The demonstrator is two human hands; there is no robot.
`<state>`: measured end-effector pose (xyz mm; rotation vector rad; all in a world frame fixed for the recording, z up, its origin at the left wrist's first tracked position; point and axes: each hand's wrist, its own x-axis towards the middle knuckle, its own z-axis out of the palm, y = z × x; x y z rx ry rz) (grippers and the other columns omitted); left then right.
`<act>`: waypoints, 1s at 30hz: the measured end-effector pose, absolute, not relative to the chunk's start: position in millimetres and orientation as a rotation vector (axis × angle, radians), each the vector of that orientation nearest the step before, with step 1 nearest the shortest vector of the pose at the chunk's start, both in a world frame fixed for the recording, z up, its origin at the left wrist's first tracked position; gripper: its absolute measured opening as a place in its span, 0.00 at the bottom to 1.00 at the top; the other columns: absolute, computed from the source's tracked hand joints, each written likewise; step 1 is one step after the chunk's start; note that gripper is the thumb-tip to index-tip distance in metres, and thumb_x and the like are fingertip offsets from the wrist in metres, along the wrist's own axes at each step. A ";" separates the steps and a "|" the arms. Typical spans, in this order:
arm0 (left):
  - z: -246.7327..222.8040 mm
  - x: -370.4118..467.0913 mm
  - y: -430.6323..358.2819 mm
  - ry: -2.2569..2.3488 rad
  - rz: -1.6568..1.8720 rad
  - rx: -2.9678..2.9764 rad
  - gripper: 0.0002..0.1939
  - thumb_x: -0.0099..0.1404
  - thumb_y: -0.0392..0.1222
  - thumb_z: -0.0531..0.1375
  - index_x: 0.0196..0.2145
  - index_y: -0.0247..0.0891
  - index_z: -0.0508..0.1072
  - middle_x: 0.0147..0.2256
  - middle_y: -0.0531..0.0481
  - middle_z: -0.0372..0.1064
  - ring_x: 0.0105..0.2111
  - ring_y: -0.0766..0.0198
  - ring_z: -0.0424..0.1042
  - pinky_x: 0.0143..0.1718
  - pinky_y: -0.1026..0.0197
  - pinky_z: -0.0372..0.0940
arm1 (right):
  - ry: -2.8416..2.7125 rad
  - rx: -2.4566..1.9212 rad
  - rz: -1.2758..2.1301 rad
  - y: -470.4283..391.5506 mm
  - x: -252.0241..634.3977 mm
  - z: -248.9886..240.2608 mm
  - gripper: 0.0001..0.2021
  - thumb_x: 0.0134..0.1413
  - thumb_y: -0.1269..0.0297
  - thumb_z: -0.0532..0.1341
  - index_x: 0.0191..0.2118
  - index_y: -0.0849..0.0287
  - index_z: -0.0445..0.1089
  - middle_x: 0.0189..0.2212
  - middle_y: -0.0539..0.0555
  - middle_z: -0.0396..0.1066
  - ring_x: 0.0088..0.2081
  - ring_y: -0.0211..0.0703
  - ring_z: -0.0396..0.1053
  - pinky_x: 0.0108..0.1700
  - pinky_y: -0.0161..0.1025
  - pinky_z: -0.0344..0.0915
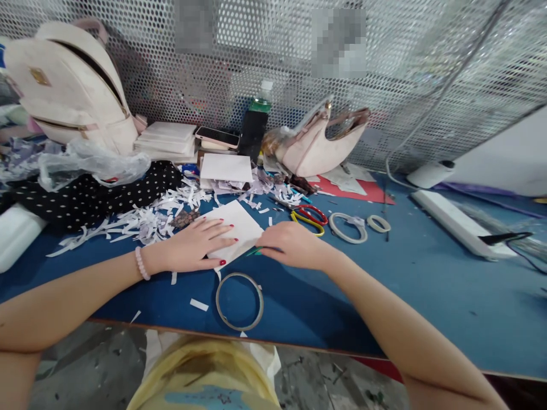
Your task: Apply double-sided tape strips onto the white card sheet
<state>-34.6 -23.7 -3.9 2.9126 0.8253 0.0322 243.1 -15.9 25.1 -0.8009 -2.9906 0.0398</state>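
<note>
A white paper piece (239, 225) with straight edges lies on the blue table (299, 307). My left hand (194, 245) rests flat on its left part, fingers spread. At its right corner, my right hand (290, 245) is closed round a thin green tool (255, 250), whose tip touches the paper's lower right edge; most of the tool is hidden in the fingers. Just below the paper lies a roll of tape (218, 302), thin and ring-shaped. Scissors (314, 219) with red and yellow handles lie beyond my right hand.
Shredded paper (145, 225) and a polka-dot cloth (98, 196) lie left. Behind are a backpack (77, 85), paper stacks (167, 136), a phone (217, 136), a bottle (254, 128) and a handbag (318, 149). Two more tape rings (362, 233) and a power strip (457, 219) are at right.
</note>
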 end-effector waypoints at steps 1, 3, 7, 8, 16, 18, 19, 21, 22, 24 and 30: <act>-3.3 -35.3 -23.2 0.814 0.035 2.919 0.28 0.74 0.56 0.47 0.66 0.43 0.57 0.69 0.41 0.46 0.68 0.47 0.46 0.66 0.43 0.40 | -2.922 -0.826 0.064 -10.1 249.4 25.0 0.13 0.66 0.64 0.53 0.38 0.59 0.75 0.31 0.55 0.77 0.34 0.42 0.73 0.36 0.36 0.59; -1.9 -37.0 -21.9 0.792 0.027 2.924 0.28 0.75 0.56 0.46 0.67 0.44 0.56 0.69 0.42 0.46 0.68 0.48 0.46 0.67 0.43 0.40 | -2.779 -0.993 -0.019 1.7 262.4 24.6 0.14 0.65 0.65 0.52 0.40 0.60 0.75 0.36 0.57 0.78 0.38 0.44 0.74 0.40 0.37 0.62; 1.6 -41.6 -19.4 0.793 0.032 2.909 0.28 0.74 0.56 0.48 0.67 0.46 0.55 0.69 0.42 0.47 0.68 0.45 0.46 0.66 0.38 0.39 | -2.574 -1.516 -0.317 18.3 280.6 20.4 0.15 0.63 0.66 0.51 0.43 0.62 0.75 0.40 0.61 0.78 0.39 0.49 0.73 0.37 0.40 0.62; 2.7 -42.8 -18.8 0.808 0.034 2.904 0.30 0.72 0.58 0.50 0.67 0.47 0.55 0.69 0.42 0.47 0.68 0.42 0.45 0.66 0.36 0.38 | -2.563 -1.601 -0.364 19.9 282.3 19.1 0.15 0.63 0.66 0.52 0.44 0.62 0.75 0.39 0.61 0.78 0.38 0.50 0.73 0.36 0.40 0.61; 11.4 -50.2 -11.1 0.845 0.024 2.926 0.46 0.59 0.67 0.61 0.67 0.42 0.56 0.69 0.36 0.43 0.68 0.35 0.43 0.65 0.37 0.47 | -2.792 -1.158 -0.264 -3.7 251.2 15.6 0.10 0.63 0.62 0.58 0.40 0.62 0.72 0.37 0.59 0.75 0.40 0.48 0.68 0.39 0.40 0.55; 11.6 -52.1 -9.2 0.853 0.036 2.936 0.46 0.59 0.66 0.63 0.67 0.41 0.56 0.70 0.36 0.43 0.68 0.36 0.43 0.65 0.39 0.48 | -2.900 -0.895 -0.197 -15.5 237.3 13.9 0.13 0.63 0.56 0.59 0.39 0.61 0.71 0.35 0.58 0.74 0.39 0.46 0.68 0.38 0.40 0.53; 11.3 -53.2 -8.4 0.856 0.050 2.936 0.46 0.59 0.65 0.63 0.67 0.42 0.55 0.70 0.37 0.42 0.68 0.37 0.44 0.65 0.40 0.49 | -2.939 -0.780 -0.199 -21.2 231.0 12.8 0.15 0.64 0.53 0.58 0.38 0.62 0.71 0.34 0.58 0.74 0.38 0.46 0.67 0.37 0.40 0.52; 10.3 -55.3 -7.1 0.866 0.080 2.928 0.45 0.60 0.63 0.64 0.68 0.43 0.55 0.70 0.38 0.43 0.68 0.39 0.46 0.65 0.41 0.51 | -2.978 -0.653 -0.174 -31.2 220.9 10.9 0.16 0.66 0.52 0.56 0.38 0.62 0.70 0.32 0.57 0.73 0.37 0.45 0.67 0.36 0.40 0.50; 9.8 -56.2 -6.7 0.871 0.087 2.922 0.44 0.60 0.61 0.64 0.68 0.43 0.55 0.69 0.38 0.44 0.67 0.39 0.48 0.64 0.42 0.52 | -2.985 -0.626 -0.146 -35.6 217.2 10.2 0.16 0.66 0.53 0.55 0.38 0.62 0.70 0.32 0.56 0.73 0.37 0.44 0.67 0.36 0.40 0.50; 9.1 -57.4 -6.0 0.885 0.093 2.911 0.43 0.61 0.60 0.64 0.68 0.43 0.54 0.69 0.39 0.45 0.67 0.41 0.50 0.64 0.43 0.53 | -2.988 -0.626 -0.060 -43.6 211.6 9.6 0.16 0.67 0.53 0.54 0.37 0.61 0.70 0.32 0.56 0.74 0.36 0.44 0.67 0.35 0.40 0.50; 10.0 -57.2 -4.4 0.909 0.129 2.911 0.39 0.64 0.61 0.61 0.66 0.40 0.58 0.68 0.38 0.49 0.66 0.43 0.52 0.65 0.43 0.53 | -2.955 -0.802 0.079 -61.3 202.2 8.6 0.23 0.56 0.44 0.61 0.42 0.62 0.71 0.34 0.57 0.74 0.37 0.48 0.69 0.36 0.41 0.55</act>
